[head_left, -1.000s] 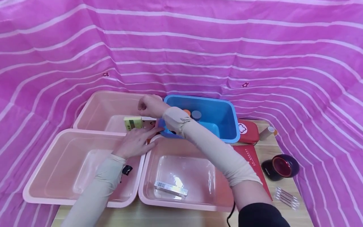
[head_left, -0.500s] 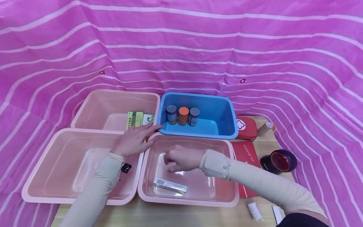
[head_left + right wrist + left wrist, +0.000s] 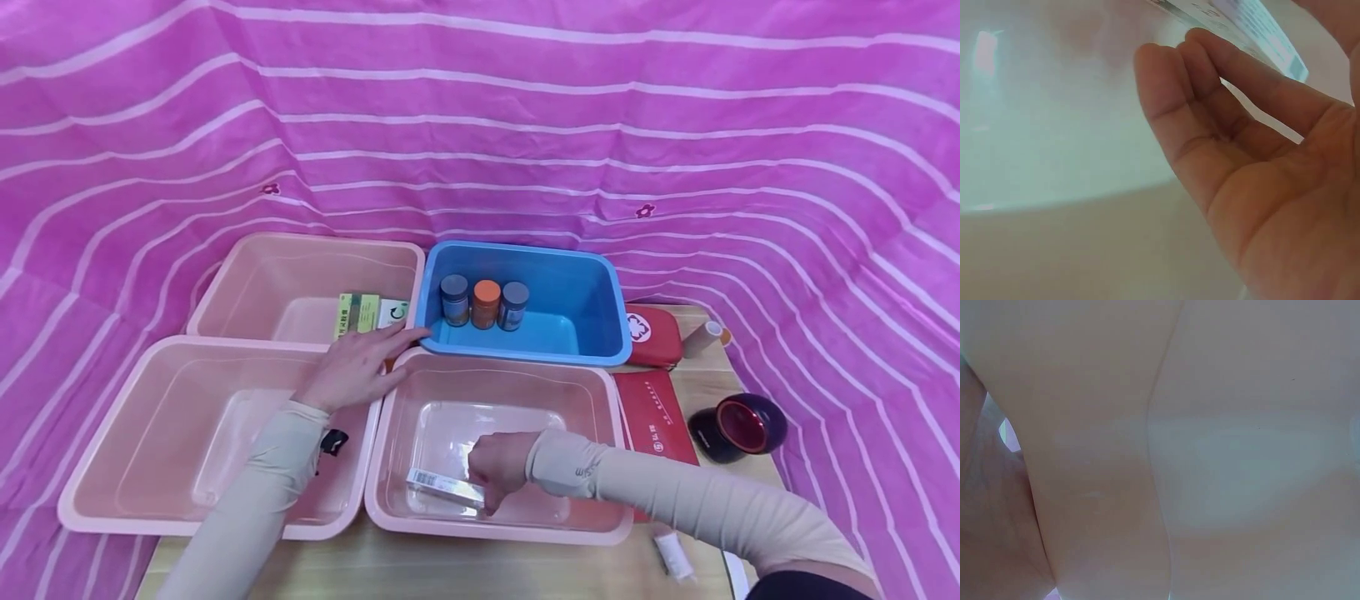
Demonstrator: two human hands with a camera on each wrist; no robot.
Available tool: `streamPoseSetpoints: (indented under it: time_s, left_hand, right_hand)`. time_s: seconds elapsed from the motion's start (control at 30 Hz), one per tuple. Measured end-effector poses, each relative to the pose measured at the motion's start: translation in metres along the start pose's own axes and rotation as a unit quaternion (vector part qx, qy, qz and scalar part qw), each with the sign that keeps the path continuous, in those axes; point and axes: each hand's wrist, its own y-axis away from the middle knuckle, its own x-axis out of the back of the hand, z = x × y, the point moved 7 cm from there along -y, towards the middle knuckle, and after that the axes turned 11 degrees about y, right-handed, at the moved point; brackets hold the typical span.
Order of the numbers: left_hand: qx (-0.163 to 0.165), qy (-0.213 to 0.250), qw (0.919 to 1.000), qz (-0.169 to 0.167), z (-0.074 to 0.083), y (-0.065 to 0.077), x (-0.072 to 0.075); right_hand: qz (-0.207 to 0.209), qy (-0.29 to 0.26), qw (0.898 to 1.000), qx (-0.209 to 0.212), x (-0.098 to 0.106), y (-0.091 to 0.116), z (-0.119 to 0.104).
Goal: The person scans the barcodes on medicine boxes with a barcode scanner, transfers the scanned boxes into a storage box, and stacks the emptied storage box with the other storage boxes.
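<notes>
A slim white carton [image 3: 444,486] with a barcode lies in the front right pink bin [image 3: 495,536]. My right hand [image 3: 501,467] is over the carton's right end, reaching down into that bin. In the right wrist view the bent fingers [image 3: 1194,119] overlap the edge of the carton [image 3: 1254,34], and the thumb stands apart from them. My left hand [image 3: 356,367] rests on the rims where the bins meet, fingers extended toward the corner of the blue bin [image 3: 525,358]. The left wrist view shows mostly pink bin wall [image 3: 1097,469], with part of the hand at its left edge.
Three capped bottles [image 3: 485,304] stand in the blue bin. The back left pink bin [image 3: 300,242] holds a yellow-green box [image 3: 356,313] and a white one [image 3: 392,312]. To the right are a red case [image 3: 652,336], a red folder [image 3: 658,417] and a dark rounded device [image 3: 738,427].
My right hand has come back from above the back left bin, beside the blue bin, down to the carton in the front right bin. The left hand has stayed at the rims.
</notes>
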Motion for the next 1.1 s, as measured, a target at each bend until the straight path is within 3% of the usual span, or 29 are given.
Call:
streamPoseSetpoints:
  time_s: [0.17, 0.3, 0.4, 0.6, 0.73, 0.87, 1.1]
  left_hand:
    - [0.003, 0.007, 1.0, 0.001, 0.0, 0.0, 0.0]
    - [-0.003, 0.004, 1.0, 0.006, 0.001, -0.001, 0.0]
    - [-0.001, 0.0, 1.0, 0.006, 0.001, -0.001, 0.001]
    - [-0.006, -0.003, 0.9999, 0.008, 0.001, 0.0, 0.0]
    - [-0.005, -0.001, 1.0, 0.007, 0.001, 0.001, 0.0]
    - [-0.004, 0.001, 1.0, 0.006, 0.0, 0.001, 0.0]
    - [-0.005, -0.004, 0.9999, 0.008, 0.001, 0.002, 0.001]
  right_hand:
    - [0.014, 0.055, 0.998, 0.012, -0.01, -0.007, -0.005]
    - [0.024, 0.055, 0.998, 0.017, -0.011, -0.009, -0.002]
    - [0.033, 0.025, 0.999, 0.02, -0.005, -0.007, 0.003]
    - [0.058, -0.088, 0.994, 0.021, 0.018, 0.007, 0.018]
    - [0.082, -0.161, 0.983, 0.014, 0.031, 0.024, 0.03]
    - [0.131, -0.205, 0.97, 0.012, 0.044, 0.042, 0.04]
    - [0.222, -0.217, 0.951, 0.007, 0.071, 0.082, 0.061]
